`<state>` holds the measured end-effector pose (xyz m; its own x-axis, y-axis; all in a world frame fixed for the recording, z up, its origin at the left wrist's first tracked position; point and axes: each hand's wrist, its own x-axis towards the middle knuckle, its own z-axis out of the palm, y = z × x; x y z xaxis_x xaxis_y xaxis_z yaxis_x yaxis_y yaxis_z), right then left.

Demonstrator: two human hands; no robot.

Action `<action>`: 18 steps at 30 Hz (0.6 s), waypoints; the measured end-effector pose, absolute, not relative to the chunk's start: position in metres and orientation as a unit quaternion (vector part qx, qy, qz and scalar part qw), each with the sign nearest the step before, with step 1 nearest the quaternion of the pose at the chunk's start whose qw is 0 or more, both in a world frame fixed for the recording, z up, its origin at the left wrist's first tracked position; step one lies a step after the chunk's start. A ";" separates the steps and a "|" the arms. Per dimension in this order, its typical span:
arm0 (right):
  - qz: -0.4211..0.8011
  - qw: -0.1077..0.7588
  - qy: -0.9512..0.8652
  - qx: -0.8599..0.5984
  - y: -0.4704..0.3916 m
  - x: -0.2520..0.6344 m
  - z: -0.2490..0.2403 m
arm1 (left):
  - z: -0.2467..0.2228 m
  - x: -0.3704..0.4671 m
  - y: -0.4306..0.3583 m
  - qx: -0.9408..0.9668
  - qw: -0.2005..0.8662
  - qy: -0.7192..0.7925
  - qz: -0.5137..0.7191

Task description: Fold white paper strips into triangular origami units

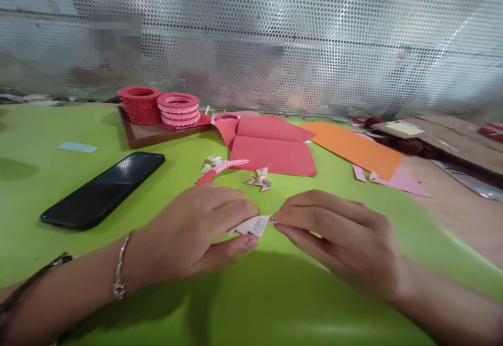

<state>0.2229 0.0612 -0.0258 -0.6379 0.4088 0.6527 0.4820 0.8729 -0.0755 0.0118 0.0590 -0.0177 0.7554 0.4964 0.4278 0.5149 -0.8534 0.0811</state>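
Note:
Between thumb and fingers, my left hand holds a small piece of folded printed paper above the green table. My right hand pinches the narrow tip at the paper's right end; its fingertips are pressed together there. Just beyond my hands lies a small folded paper figure with pointed ends. Another folded paper figure sits farther left, partly behind a curved pink-and-red paper strip.
A black phone lies at left. Stacks of red paper rings stand on a brown tray. Red paper, orange paper and pink scraps spread behind my hands. A perforated metal panel closes the back.

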 end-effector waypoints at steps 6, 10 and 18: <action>-0.066 0.332 -0.908 -0.246 0.061 0.224 -0.025 | -0.017 0.013 0.059 -0.940 0.031 -0.272 -0.201; -0.081 0.309 -0.918 -0.236 0.060 0.225 -0.025 | -0.017 0.016 0.061 -0.939 0.035 -0.279 -0.200; -0.128 0.290 -0.916 -0.245 0.057 0.226 -0.026 | -0.019 0.014 0.060 -0.939 0.018 -0.286 -0.191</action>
<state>0.2255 0.0568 -0.0257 -0.7119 0.3736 0.5946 0.5227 0.8474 0.0934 0.0143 0.0599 -0.0191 0.7634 0.5296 0.3698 0.5435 -0.8360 0.0754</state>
